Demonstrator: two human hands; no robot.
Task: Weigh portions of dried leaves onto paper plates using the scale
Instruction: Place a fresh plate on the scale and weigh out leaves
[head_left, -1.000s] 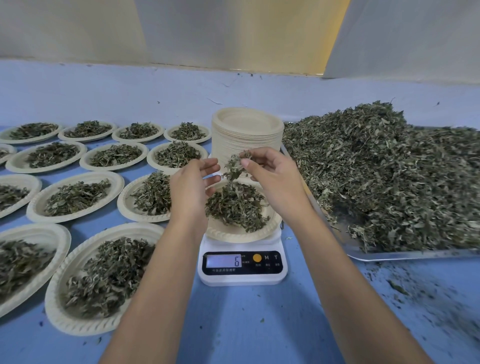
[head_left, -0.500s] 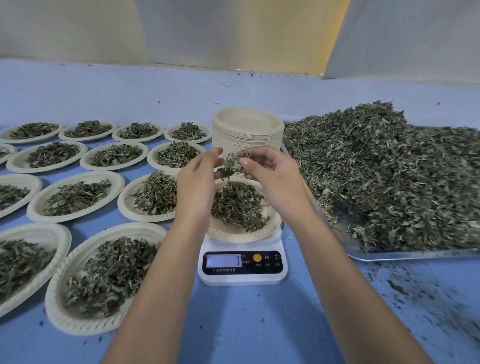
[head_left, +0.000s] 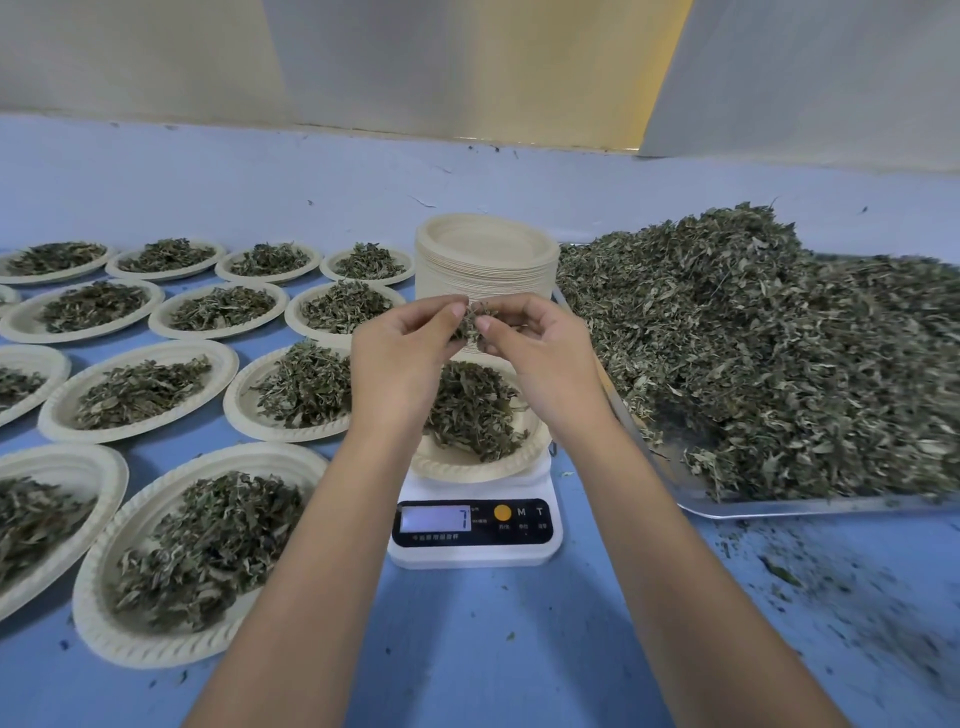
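A white digital scale (head_left: 475, 535) stands in the middle of the blue table, its display reading 7. On it sits a paper plate (head_left: 470, 467) with a heap of dried leaves (head_left: 470, 410). Above that plate my left hand (head_left: 400, 358) and my right hand (head_left: 540, 353) meet, and both pinch one small clump of dried leaves (head_left: 471, 322) between their fingertips. The clump hangs clear of the heap below.
A metal tray (head_left: 779, 506) piled with a big mound of dried leaves (head_left: 769, 343) fills the right side. A stack of empty paper plates (head_left: 485, 260) stands behind the scale. Several filled plates (head_left: 135, 387) cover the table to the left. Leaf crumbs litter the near right.
My left hand has come in to the clump that my right hand held, and both now pinch it. The scale's reading has gone from 6 to 7.
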